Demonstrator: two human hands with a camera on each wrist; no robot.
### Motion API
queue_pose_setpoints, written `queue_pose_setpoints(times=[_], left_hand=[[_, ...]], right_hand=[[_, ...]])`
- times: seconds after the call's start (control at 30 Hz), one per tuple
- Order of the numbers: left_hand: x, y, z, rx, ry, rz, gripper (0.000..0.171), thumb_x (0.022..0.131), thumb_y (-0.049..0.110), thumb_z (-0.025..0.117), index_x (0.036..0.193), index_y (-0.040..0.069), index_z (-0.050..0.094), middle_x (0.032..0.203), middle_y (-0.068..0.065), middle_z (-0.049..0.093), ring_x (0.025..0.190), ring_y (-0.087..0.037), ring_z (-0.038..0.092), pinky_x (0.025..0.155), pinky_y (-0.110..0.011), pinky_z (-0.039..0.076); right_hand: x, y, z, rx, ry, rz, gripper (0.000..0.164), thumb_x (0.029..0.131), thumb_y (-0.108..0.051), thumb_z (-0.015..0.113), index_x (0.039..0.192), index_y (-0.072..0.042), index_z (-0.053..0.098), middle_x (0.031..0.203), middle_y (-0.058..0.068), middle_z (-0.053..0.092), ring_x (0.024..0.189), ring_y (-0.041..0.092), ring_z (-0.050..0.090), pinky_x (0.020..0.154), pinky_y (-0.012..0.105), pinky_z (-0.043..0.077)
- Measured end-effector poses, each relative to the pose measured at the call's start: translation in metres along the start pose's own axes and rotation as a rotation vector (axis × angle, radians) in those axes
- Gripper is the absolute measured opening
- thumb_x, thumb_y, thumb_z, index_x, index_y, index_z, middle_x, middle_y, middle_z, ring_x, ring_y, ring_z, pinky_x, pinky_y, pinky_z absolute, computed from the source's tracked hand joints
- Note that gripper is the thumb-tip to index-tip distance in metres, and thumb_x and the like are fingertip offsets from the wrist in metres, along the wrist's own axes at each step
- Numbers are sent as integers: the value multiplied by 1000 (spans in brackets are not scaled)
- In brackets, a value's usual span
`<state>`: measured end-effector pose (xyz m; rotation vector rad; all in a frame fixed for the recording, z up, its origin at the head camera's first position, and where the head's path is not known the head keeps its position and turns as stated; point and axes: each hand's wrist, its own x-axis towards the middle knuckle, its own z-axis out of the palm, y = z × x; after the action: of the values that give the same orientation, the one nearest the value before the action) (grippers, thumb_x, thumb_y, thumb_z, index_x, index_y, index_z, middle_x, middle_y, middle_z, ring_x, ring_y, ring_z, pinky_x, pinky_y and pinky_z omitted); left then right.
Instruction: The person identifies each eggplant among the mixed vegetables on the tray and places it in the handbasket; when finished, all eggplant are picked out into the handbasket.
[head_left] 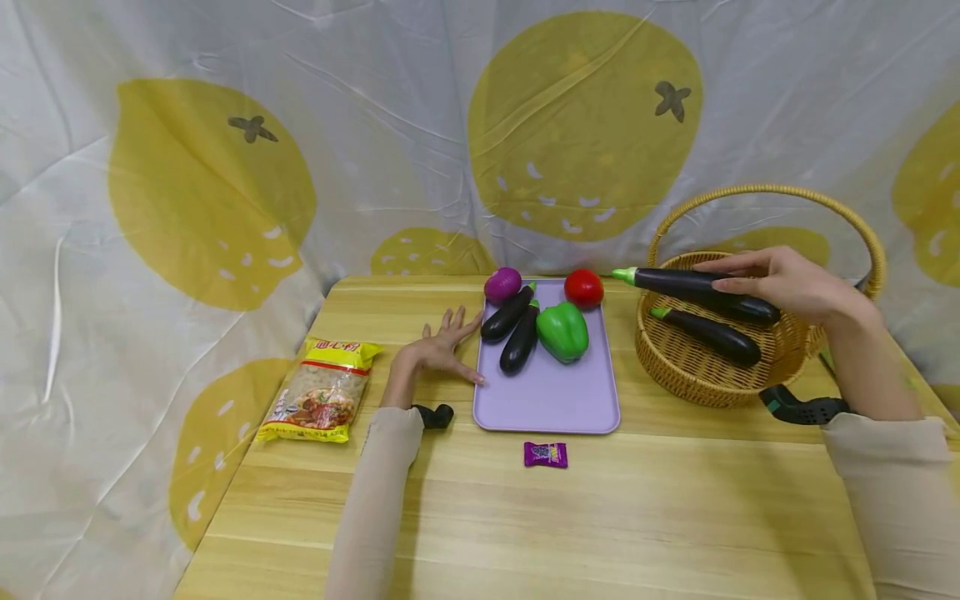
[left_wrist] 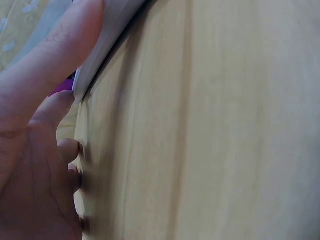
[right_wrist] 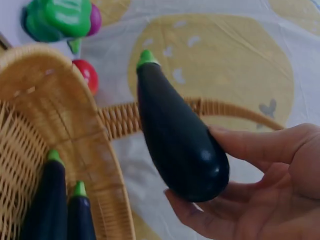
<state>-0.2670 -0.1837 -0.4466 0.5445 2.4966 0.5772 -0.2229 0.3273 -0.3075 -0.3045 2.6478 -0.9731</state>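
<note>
My right hand (head_left: 806, 287) holds a dark eggplant (right_wrist: 182, 135) with a green stem, thumb and fingers gripping its thick end. That eggplant is over the wicker basket (head_left: 678, 375) in the head view. Two more eggplants lie inside the basket in the right wrist view, one on the left (right_wrist: 46, 200) and a second (right_wrist: 80, 215) beside it. At the left edge of the lilac tray (head_left: 547, 408) my left hand (head_left: 442, 346) rests with fingers spread, thumb and index finger at the rim. On the tray are two small eggplants (head_left: 519, 337), a green bell pepper (head_left: 564, 332), a red tomato (head_left: 583, 288) and a purple onion (head_left: 502, 285).
A yellow bag of dry food (head_left: 321, 392) lies left of my left hand. In front of the tray is a small purple wrapped candy (head_left: 545, 454). The basket's tall handle (head_left: 757, 190) arches over it, and a lemon-print cloth (head_left: 405, 125) hangs behind the table.
</note>
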Motion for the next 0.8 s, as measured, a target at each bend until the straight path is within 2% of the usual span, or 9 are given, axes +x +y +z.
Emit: queue_pose_setpoints(times=[0.13, 0.23, 0.3, 0.37, 0.43, 0.5, 0.6, 0.73, 0.8], left_hand=[[-1, -1, 0, -7, 2, 0, 127, 80, 51, 87, 167, 31, -3, 172, -15, -24, 158, -37, -27, 122, -70, -20], [-1, -1, 0, -8, 4, -2, 127, 80, 52, 87, 167, 31, -3, 172, -15, -24, 158, -37, -27, 122, -70, -20], [-2, -2, 0, -3, 6, -4, 126, 80, 52, 86, 167, 32, -2, 172, -14, -24, 158, -37, -27, 122, -69, -20], [-2, -1, 0, 0, 7, -4, 126, 80, 51, 86, 167, 31, -2, 172, -14, -24, 158, -37, -27, 122, -69, -19], [-2, -1, 0, 3, 6, -5, 125, 81, 51, 86, 167, 31, -3, 172, -14, -24, 158, -37, -27, 122, -69, -19], [-2, -1, 0, 1, 5, -5, 125, 80, 52, 86, 167, 31, -2, 172, -14, -24, 158, -37, -27, 122, -70, -19], [-1, -2, 0, -2, 7, -1, 125, 80, 52, 86, 167, 30, -2, 172, -15, -24, 158, -37, -27, 122, -70, -19], [0, -2, 1, -2, 6, 5, 125, 81, 52, 86, 167, 30, -2, 172, -15, -24, 158, -38, -27, 122, -70, -19], [0, -2, 2, 1, 5, 6, 125, 80, 52, 86, 167, 30, -2, 172, -15, -24, 158, -37, -27, 122, -70, -19]], right_hand=[[-8, 17, -12, -72, -40, -11, 48, 108, -31, 55, 151, -10, 54, 157, 28, 45, 140, 43, 47, 83, 33, 49], [-11, 27, -17, -94, -59, -13, 42, 108, -17, 53, 149, -6, 55, 154, 30, 48, 141, 45, 46, 81, 33, 50], [-12, 33, -18, -78, -66, 9, 44, 105, -4, 48, 148, -1, 54, 151, 32, 49, 138, 41, 52, 66, 33, 46], [-11, 38, -19, -60, -64, 37, 49, 100, 4, 44, 149, 2, 53, 148, 35, 50, 130, 31, 62, 55, 36, 37], [-8, 42, -18, -47, -50, 68, 53, 96, 7, 41, 149, 3, 52, 146, 36, 51, 98, 18, 74, 49, 38, 27], [-4, 46, -16, -54, -30, 90, 49, 99, 3, 45, 148, 4, 52, 146, 40, 49, 62, 8, 60, 47, 34, 28], [4, 52, -12, -25, -12, 121, 49, 99, 2, 46, 148, 6, 49, 145, 43, 46, 47, 4, 32, 47, 30, 29], [13, 63, -9, 41, -6, 149, 54, 94, 9, 41, 148, 11, 46, 144, 44, 44, 51, -1, 45, 48, 32, 27], [17, 68, -8, 43, -9, 152, 54, 93, 9, 41, 148, 12, 45, 145, 45, 41, 47, 4, 38, 48, 32, 26]])
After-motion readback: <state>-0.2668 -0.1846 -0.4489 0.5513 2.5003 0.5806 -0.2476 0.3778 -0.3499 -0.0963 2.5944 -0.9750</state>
